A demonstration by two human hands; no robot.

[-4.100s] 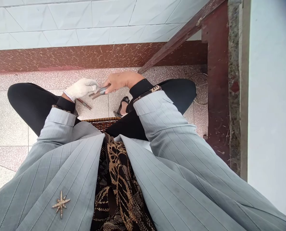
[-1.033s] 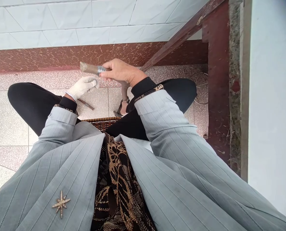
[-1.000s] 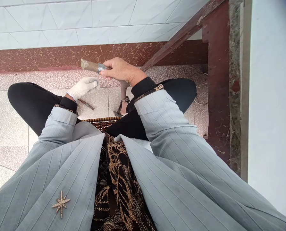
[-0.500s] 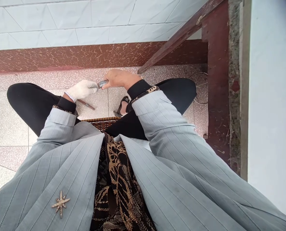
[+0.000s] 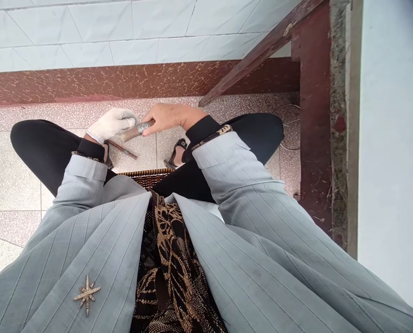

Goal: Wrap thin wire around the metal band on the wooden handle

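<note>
My left hand (image 5: 113,124), in a white knit glove, is beside the tan end of a short stick with grey binding (image 5: 135,131). Its fingers are curled together, and whatever is pinched in them is too small to make out. With bare fingers, my right hand (image 5: 166,115) is closed round the bound end of that stick, which points left and slightly down. A thin brown rod (image 5: 123,150) with a band near its end lies on the floor below the glove.
Between my legs shows the rim of a woven basket (image 5: 147,173). My shoe (image 5: 176,153) rests on the tiled floor. To the right stand a dark red wooden frame (image 5: 314,115) and its slanted brace (image 5: 248,62). A white cable (image 5: 290,125) runs behind my knee. A tiled wall (image 5: 133,32) faces me.
My left hand has come off the stick's end and moved slightly left and up, uncovering the tan part. My right hand still holds the stick, shifted a little left.
</note>
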